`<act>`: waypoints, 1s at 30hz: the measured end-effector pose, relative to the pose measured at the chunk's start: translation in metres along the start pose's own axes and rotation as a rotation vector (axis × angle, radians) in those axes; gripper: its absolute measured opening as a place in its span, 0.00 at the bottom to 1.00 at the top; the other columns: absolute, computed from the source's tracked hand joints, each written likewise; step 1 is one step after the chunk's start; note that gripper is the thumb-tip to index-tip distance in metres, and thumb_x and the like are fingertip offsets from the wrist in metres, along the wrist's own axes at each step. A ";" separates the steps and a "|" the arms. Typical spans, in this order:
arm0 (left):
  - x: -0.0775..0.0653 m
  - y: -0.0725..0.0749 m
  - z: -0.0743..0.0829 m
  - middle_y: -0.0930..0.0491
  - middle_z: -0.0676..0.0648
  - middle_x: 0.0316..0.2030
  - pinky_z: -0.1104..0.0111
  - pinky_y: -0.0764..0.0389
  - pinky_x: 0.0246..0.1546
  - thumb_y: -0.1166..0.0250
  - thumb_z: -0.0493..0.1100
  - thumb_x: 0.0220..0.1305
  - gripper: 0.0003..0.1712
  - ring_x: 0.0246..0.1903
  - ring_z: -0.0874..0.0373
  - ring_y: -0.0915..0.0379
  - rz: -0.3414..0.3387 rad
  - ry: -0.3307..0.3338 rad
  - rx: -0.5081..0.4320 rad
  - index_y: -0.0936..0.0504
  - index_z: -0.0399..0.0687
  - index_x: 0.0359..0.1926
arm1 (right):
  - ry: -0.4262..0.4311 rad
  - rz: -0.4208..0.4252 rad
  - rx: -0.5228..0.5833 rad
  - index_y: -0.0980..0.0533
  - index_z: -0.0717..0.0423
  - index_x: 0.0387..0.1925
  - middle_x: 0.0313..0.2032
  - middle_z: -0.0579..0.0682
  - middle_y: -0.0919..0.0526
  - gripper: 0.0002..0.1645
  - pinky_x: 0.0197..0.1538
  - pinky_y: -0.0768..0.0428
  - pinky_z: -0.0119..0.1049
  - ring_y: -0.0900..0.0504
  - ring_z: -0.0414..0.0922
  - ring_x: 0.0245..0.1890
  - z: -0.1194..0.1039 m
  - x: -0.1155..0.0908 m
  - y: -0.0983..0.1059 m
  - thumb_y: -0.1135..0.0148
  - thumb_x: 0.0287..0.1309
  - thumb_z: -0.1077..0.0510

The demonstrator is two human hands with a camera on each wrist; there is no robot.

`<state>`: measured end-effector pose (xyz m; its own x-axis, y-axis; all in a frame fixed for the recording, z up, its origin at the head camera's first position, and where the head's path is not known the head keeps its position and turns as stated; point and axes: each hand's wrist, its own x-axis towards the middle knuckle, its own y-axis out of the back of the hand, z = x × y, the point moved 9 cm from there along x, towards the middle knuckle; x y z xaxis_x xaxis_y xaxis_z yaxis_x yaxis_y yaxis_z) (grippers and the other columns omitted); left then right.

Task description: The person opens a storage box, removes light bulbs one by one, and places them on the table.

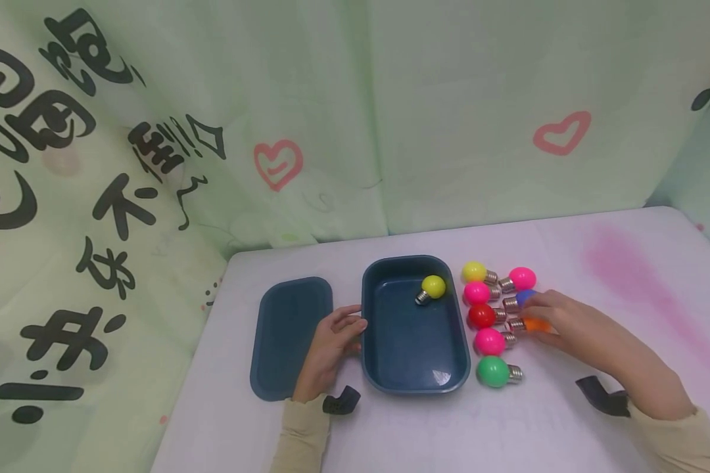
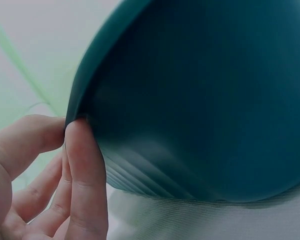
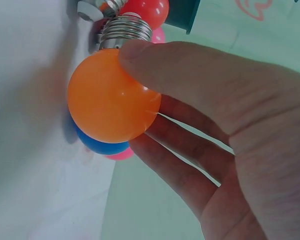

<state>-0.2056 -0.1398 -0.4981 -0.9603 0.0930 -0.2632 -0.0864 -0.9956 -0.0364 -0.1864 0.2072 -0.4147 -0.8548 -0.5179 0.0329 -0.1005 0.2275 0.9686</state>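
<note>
My left hand [image 1: 331, 345] pinches the left rim of a dark blue plastic box [image 1: 414, 348] between thumb and fingers. One yellow light bulb [image 1: 433, 286] lies inside, near the box's far right corner. To the right of the box, my right hand [image 1: 576, 328] holds an orange light bulb [image 3: 107, 95], thumb near its metal screw base and the other fingers around the far side. Just behind it lies a blue bulb [image 1: 525, 297], partly covered by the hand in the head view. A red bulb [image 1: 481, 316] lies between the box and the orange bulb.
More bulbs lie in two loose columns beside the box: yellow [image 1: 474, 272], green [image 1: 494, 372] and several pink ones, including one at the back [image 1: 521, 278]. A flat dark blue lid [image 1: 290, 328] lies left of the box. A printed curtain [image 1: 461, 131] hangs behind the table.
</note>
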 end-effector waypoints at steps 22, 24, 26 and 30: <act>-0.001 0.000 -0.002 0.17 0.43 0.46 0.68 0.20 0.37 0.29 0.46 0.62 0.28 0.39 0.57 0.22 0.005 0.007 0.002 0.23 0.44 0.62 | -0.003 0.011 -0.016 0.15 0.54 0.42 0.43 0.55 0.16 0.26 0.45 0.16 0.49 0.18 0.58 0.47 0.004 -0.001 -0.007 0.17 0.35 0.62; -0.001 0.000 -0.002 0.17 0.43 0.46 0.68 0.20 0.37 0.29 0.46 0.62 0.28 0.40 0.57 0.22 0.007 0.010 0.001 0.23 0.44 0.62 | -0.007 0.009 -0.019 0.16 0.54 0.43 0.43 0.55 0.16 0.26 0.45 0.16 0.49 0.18 0.58 0.47 0.003 -0.001 -0.007 0.17 0.36 0.62; -0.001 0.000 -0.001 0.17 0.43 0.46 0.69 0.20 0.37 0.29 0.47 0.62 0.28 0.40 0.56 0.21 0.008 0.012 0.000 0.23 0.44 0.61 | -0.012 0.004 -0.021 0.16 0.54 0.44 0.45 0.56 0.16 0.26 0.45 0.16 0.50 0.18 0.58 0.48 0.002 0.000 -0.006 0.18 0.37 0.62; 0.000 0.000 0.000 0.17 0.44 0.45 0.69 0.20 0.36 0.29 0.46 0.62 0.28 0.40 0.57 0.22 0.008 0.007 0.000 0.23 0.44 0.61 | -0.015 0.002 -0.013 0.16 0.53 0.46 0.46 0.56 0.16 0.28 0.45 0.16 0.50 0.19 0.58 0.49 -0.001 0.003 -0.003 0.17 0.37 0.61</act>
<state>-0.2054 -0.1398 -0.4984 -0.9591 0.0855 -0.2698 -0.0791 -0.9963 -0.0345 -0.1880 0.2041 -0.4167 -0.8626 -0.5049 0.0317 -0.0919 0.2180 0.9716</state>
